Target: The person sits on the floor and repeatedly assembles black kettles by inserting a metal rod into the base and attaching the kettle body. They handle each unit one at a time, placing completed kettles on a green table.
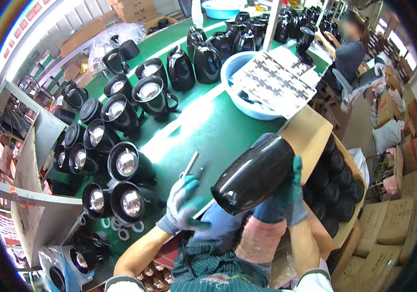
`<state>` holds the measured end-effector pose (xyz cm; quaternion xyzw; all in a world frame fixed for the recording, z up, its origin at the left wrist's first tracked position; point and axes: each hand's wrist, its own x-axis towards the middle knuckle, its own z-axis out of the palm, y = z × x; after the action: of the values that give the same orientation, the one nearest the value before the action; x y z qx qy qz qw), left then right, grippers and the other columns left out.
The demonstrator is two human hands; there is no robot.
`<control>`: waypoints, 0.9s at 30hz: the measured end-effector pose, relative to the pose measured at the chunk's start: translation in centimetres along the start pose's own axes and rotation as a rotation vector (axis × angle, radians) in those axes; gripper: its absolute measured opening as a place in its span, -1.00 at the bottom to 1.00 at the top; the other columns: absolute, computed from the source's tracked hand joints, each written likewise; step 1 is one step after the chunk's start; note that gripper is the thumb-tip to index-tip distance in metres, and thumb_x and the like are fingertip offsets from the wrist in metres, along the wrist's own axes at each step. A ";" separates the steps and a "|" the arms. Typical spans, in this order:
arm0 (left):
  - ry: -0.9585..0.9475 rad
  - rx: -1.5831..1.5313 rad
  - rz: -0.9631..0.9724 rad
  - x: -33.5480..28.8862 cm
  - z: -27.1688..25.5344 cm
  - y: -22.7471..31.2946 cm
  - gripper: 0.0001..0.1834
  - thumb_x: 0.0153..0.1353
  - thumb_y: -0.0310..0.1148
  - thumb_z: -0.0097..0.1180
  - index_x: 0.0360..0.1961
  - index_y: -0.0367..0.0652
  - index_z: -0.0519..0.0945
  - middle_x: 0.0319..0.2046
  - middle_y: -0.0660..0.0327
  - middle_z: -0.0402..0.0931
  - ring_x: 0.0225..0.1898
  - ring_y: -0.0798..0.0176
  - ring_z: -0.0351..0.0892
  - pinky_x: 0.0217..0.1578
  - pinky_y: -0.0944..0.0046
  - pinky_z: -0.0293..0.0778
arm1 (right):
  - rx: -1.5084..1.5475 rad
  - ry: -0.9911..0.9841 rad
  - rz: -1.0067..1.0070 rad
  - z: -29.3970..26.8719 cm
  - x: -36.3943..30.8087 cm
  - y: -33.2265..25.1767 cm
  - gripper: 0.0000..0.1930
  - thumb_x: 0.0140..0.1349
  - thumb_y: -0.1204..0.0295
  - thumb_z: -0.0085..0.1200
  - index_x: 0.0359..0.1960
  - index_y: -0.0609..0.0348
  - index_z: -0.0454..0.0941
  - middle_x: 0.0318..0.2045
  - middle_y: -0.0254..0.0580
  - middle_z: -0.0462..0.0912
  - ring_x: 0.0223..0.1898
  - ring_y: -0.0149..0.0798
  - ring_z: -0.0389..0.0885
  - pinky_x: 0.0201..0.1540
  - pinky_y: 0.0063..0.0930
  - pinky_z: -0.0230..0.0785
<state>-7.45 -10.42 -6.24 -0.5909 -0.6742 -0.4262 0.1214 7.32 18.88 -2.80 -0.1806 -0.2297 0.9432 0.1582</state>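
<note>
A glossy black jug body (254, 173) lies tilted above my lap, its narrower rim pointing down and left. My right hand (293, 194), in a grey and green glove, is closed round its right side; part of that hand is hidden behind it. To the left, my gloved left hand (183, 204) has its thumb held away from the fingers. A thin pale rod (191, 164) sticks up from its fingertips; its lower end is hidden, and its kind is unclear. The left hand is apart from the jug body.
Black jugs (126, 163) with silvery insides crowd the left of the green table (189, 134). White rings (123, 233) lie near them. A blue basin (257, 114) holds printed sheets. At right, a cardboard box (359, 194) holds black round parts. A person (349, 53) sits at the far right.
</note>
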 end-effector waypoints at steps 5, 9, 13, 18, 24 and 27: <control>0.182 0.133 -0.185 6.8 1.2 -4.8 -0.08 -0.23 -0.08 0.67 0.19 -0.05 0.48 0.36 -0.34 0.29 0.30 -0.48 0.41 0.24 -0.30 0.43 | -0.009 -0.220 0.319 1.2 14.3 5.9 -0.10 0.30 -0.50 -0.24 0.45 -0.17 0.35 0.33 -0.26 0.53 0.38 -0.12 0.43 0.34 -0.04 0.44; 0.207 0.319 -0.401 16.1 1.1 -10.7 -0.34 -0.07 -0.28 0.55 0.10 -0.05 0.54 0.19 -0.15 0.48 0.11 -0.26 0.59 0.05 -0.02 0.59 | 0.048 -0.336 0.490 0.1 22.7 8.1 -0.05 0.28 -0.55 -0.38 0.37 -0.07 0.44 0.13 -0.09 0.66 0.06 0.04 0.68 0.14 0.05 0.59; 0.017 0.504 -0.773 19.5 0.4 -18.4 -0.36 0.09 -0.05 0.46 0.14 -0.06 0.50 0.09 -0.04 0.53 0.06 -0.14 0.64 0.06 -0.02 0.58 | -0.022 0.050 0.544 4.4 25.8 14.0 -0.11 0.36 -0.47 -0.42 0.38 -0.06 0.43 0.08 -0.03 0.69 -0.01 0.06 0.74 0.13 0.06 0.61; -0.112 0.559 -0.761 21.9 0.6 -24.0 -0.23 0.17 0.07 0.35 0.33 0.00 0.42 0.20 -0.03 0.51 0.15 -0.12 0.60 0.14 -0.04 0.53 | -0.092 -0.029 0.320 5.7 33.7 15.8 -0.28 0.42 -0.33 -0.24 0.36 -0.10 0.42 0.08 -0.05 0.64 -0.05 -0.01 0.71 0.00 -0.03 0.69; -0.240 0.991 -0.579 16.6 -7.4 -23.2 -0.23 -0.02 -0.13 0.52 0.24 0.01 0.49 0.16 0.11 0.51 0.32 0.01 0.41 0.34 -0.05 0.28 | 0.017 0.022 0.258 7.9 40.9 15.0 -0.43 0.41 -0.20 -0.14 0.28 -0.19 0.47 0.16 -0.14 0.57 0.06 -0.04 0.60 0.07 -0.08 0.60; -0.490 1.057 -0.628 14.5 -8.7 -24.8 -0.42 0.07 -0.22 0.43 0.15 0.03 0.55 0.06 0.19 0.57 0.19 0.10 0.51 0.15 0.05 0.47 | 0.190 0.070 0.291 7.1 43.9 14.7 -0.42 0.39 -0.10 0.01 0.33 -0.12 0.41 0.23 -0.10 0.52 0.10 0.01 0.57 0.18 0.00 0.52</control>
<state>-36.62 -5.08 -2.01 -0.3068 -0.9410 0.0939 0.1081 -37.62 20.57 -15.84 -0.2291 -0.1055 0.9667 0.0442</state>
